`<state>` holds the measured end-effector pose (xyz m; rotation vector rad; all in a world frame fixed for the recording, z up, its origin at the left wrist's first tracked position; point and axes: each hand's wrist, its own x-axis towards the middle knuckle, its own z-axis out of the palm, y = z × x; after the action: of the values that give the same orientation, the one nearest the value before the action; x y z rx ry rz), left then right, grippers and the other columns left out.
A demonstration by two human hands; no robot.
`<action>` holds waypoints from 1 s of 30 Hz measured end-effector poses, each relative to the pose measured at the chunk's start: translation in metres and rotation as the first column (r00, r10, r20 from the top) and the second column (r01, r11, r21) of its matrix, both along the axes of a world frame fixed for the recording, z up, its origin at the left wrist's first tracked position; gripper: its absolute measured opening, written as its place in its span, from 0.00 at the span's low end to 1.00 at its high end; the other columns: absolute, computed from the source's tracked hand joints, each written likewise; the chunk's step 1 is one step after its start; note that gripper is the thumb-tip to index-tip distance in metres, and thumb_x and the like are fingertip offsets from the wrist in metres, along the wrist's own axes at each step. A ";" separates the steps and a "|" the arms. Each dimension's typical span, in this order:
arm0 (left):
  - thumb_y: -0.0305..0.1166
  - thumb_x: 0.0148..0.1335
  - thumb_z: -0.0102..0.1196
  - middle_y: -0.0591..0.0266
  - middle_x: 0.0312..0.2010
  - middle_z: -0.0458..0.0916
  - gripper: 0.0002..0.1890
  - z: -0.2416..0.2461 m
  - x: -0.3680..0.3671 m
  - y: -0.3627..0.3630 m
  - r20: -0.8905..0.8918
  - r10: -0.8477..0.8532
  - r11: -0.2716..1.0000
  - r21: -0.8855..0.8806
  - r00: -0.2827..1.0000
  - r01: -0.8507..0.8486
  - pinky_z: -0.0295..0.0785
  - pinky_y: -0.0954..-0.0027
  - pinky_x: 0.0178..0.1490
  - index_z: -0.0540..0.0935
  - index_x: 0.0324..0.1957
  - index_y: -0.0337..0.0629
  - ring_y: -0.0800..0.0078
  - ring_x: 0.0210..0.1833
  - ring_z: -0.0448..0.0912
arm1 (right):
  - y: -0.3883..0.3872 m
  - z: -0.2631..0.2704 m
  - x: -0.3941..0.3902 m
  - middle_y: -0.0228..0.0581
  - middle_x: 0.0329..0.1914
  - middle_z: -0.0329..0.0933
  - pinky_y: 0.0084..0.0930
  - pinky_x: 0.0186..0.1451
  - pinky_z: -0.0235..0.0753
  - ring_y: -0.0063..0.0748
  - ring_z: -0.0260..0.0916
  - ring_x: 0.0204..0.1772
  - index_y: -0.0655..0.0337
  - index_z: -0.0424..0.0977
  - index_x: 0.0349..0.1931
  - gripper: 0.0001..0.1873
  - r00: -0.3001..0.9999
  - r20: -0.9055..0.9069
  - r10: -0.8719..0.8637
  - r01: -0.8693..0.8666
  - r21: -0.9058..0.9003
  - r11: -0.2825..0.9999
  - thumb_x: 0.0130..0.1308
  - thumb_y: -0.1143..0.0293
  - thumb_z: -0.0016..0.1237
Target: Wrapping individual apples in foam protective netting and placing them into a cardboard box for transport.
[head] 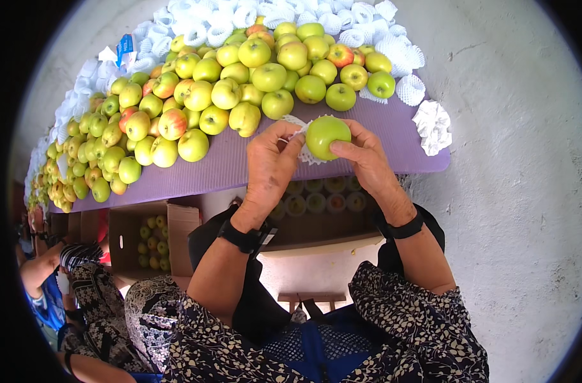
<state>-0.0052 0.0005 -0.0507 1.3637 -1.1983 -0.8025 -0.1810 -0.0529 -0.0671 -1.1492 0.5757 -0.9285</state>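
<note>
A green apple [327,138] is held by my right hand [367,151], its thumb across the fruit's lower right side. Thumb and fingers of my left hand [274,160] pinch a white foam net sleeve [310,155]. The sleeve lies behind and to the left of the apple; whether any of it encloses the fruit I cannot tell. Both hands are above the front edge of the purple-covered table [396,148]. Just beyond them, a large heap of green and reddish apples [226,93] spreads over the table towards the left.
Foam net sleeves [245,16] line the heap's far side. Crumpled white paper [432,127] lies at the table's right end. Below the table, an open cardboard box [319,234] holds sleeved apples in rows; another box [183,239] with apples stands left. A co-worker's arm [44,268] shows at far left.
</note>
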 end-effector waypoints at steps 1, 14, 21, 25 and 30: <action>0.23 0.62 0.55 0.69 0.27 0.81 0.04 0.000 0.001 0.000 -0.001 -0.001 1.000 0.002 1.000 0.001 0.69 0.80 0.24 0.81 0.39 0.36 0.87 0.23 0.74 | 0.000 0.000 0.001 0.36 0.47 0.76 0.22 0.54 0.71 0.24 0.71 0.51 0.67 0.71 0.53 0.24 1.000 -0.012 -0.028 0.028 0.005 1.000 0.56 0.72 0.59; 0.32 0.65 0.55 0.75 0.37 0.79 0.06 -0.014 0.002 -0.003 -0.389 -0.075 0.997 -0.039 0.918 0.065 0.66 0.82 0.40 0.80 0.43 0.46 0.89 0.37 0.73 | 0.000 -0.002 0.008 0.39 0.49 0.73 0.24 0.52 0.73 0.27 0.71 0.51 0.66 0.69 0.56 0.32 0.973 -0.160 -0.165 0.124 -0.238 0.963 0.49 0.74 0.65; 0.34 0.60 0.61 0.67 0.42 0.78 0.20 -0.006 -0.001 -0.002 -0.170 -0.196 0.979 -0.083 0.966 0.184 0.69 0.74 0.51 0.74 0.53 0.41 0.79 0.46 0.74 | -0.008 0.000 0.003 0.38 0.47 0.73 0.24 0.50 0.74 0.27 0.72 0.47 0.65 0.70 0.51 0.31 0.969 -0.177 -0.170 0.137 -0.189 0.972 0.44 0.74 0.67; 0.32 0.58 0.63 0.64 0.45 0.78 0.24 -0.003 0.006 -0.003 -0.222 -0.269 0.957 0.045 0.937 0.285 0.69 0.73 0.54 0.73 0.55 0.36 0.76 0.49 0.74 | -0.005 0.006 0.002 0.35 0.44 0.72 0.23 0.48 0.74 0.25 0.72 0.44 0.63 0.73 0.47 0.28 0.949 -0.283 -0.135 0.073 -0.221 0.973 0.43 0.73 0.69; 0.31 0.58 0.63 0.64 0.46 0.78 0.23 -0.007 0.005 -0.004 -0.322 -0.305 0.934 0.082 0.896 0.347 0.69 0.75 0.55 0.75 0.55 0.36 0.78 0.49 0.74 | -0.002 0.012 0.001 0.32 0.38 0.69 0.23 0.43 0.72 0.25 0.70 0.39 0.59 0.76 0.44 0.26 0.899 -0.353 -0.258 0.088 -0.434 0.897 0.41 0.72 0.69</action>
<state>-0.0001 -0.0032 -0.0572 1.1046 -1.1546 -1.3084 -0.1804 -0.0547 -0.0549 -1.7147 0.8583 -1.0021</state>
